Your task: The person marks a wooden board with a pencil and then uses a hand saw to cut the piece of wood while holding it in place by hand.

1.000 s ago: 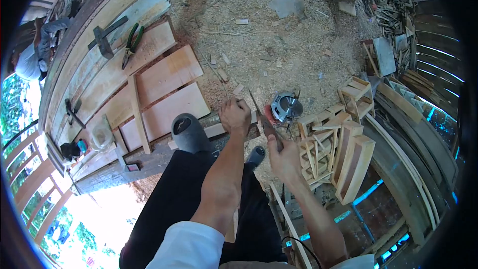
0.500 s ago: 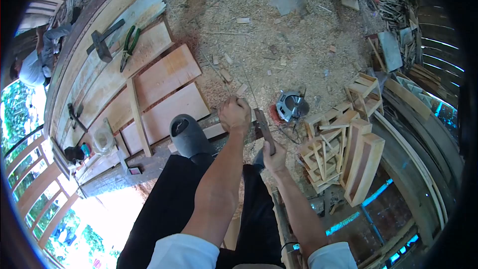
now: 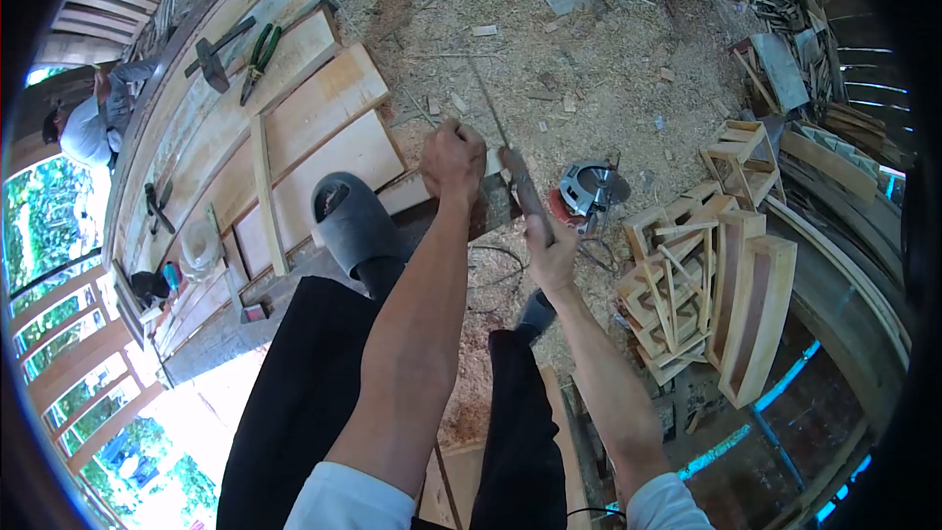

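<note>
Sawdust and wood chips cover the floor (image 3: 589, 49) under a head-camera view looking down past the person's legs. Left hand (image 3: 453, 159) is closed in a fist on the end of a narrow pale wooden strip (image 3: 397, 198), pressing it against a dark timber block (image 3: 491, 208) at the bench edge. Right hand (image 3: 551, 247) is closed round the wooden handle of a thin-bladed hand saw (image 3: 517, 180); the blade runs up and away past the left fist, tilted, its tip over the sawdust. A foot in a grey rubber clog (image 3: 350, 224) stands on the bench just left of the left hand, touching the strip.

Flat pale planks (image 3: 314, 128) lie on the bench (image 3: 206, 334) beyond the clog, with green-handled pliers (image 3: 257, 61) and a dark hammer (image 3: 211, 57) further up. A round circular saw (image 3: 589, 191) sits on the floor just right of the hand saw. Stacked open wooden frames (image 3: 706, 285) stand to the right. Another person (image 3: 88, 128) crouches at far left.
</note>
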A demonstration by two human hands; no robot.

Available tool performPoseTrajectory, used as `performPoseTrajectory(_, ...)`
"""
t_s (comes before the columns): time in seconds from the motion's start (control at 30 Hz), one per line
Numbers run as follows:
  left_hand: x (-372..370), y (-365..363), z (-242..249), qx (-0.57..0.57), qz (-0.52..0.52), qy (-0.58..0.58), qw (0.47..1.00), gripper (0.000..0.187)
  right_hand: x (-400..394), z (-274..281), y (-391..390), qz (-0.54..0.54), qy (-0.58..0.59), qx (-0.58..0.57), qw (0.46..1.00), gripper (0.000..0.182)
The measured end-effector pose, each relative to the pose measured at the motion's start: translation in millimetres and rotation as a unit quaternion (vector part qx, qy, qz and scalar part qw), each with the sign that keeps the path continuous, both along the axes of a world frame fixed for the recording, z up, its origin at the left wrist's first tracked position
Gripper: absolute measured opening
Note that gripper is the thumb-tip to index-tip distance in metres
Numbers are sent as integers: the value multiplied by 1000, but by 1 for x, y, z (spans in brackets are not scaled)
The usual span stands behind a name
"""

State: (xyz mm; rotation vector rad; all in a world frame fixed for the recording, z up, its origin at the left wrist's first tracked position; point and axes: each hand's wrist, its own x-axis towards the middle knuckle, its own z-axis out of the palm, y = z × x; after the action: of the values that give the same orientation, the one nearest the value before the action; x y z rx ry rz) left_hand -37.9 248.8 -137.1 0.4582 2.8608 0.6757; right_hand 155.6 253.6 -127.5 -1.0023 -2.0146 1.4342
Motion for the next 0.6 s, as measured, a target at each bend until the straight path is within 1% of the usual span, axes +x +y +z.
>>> performPoseTrajectory(0.03,2,-4,0,39,-33,48,998,25,1,11,-2,-60,63,-173,981,33)
performPoseTrajectory(0.07,3,-8,1,36,-31,49,998,25,1,23,-5,-119,122,-341,924,39)
performPoseTrajectory(0.1,1,-6,5,40,-33,27,998,24,0,36,-6,-126,235,-417,869,47)
performPoseTrajectory(0.13,0,-5,6,47,-35,7,998,23,3,46,-4,-123,238,-414,870,47)
performPoseTrajectory(0.17,0,-7,8,52,-33,11,998,23,8,53,0,-125,225,-406,877,47)
performPoseTrajectory(0.2,0,-11,9,84,-69,12,994,22,13,57,3,-128,212,-399,883,48)
performPoseTrajectory(0.23,1,-16,10,115,-104,12,988,21,21,54,5,-111,192,-362,905,47)
performPoseTrajectory(0.27,2,-21,10,116,-104,12,988,21,29,55,7,-110,192,-361,906,47)
performPoseTrajectory(0.33,7,-34,21,140,-235,77,959,23,44,57,7,-100,150,-361,915,46)
performPoseTrajectory(0.37,10,-41,28,140,-234,79,959,23,50,56,6,-105,125,-339,927,45)
performPoseTrajectory(0.43,12,-52,38,110,-362,118,918,26,63,55,2,-105,117,-339,928,45)
performPoseTrajectory(0.47,12,-55,41,112,-362,120,918,26,69,56,0,-108,106,-341,928,45)
performPoseTrajectory(0.53,10,-57,41,76,-427,129,892,27,77,64,-4,-108,97,-340,929,44)
performPoseTrajectory(0.6,8,-56,41,91,-424,116,893,26,83,68,-8,-111,89,-342,929,44)
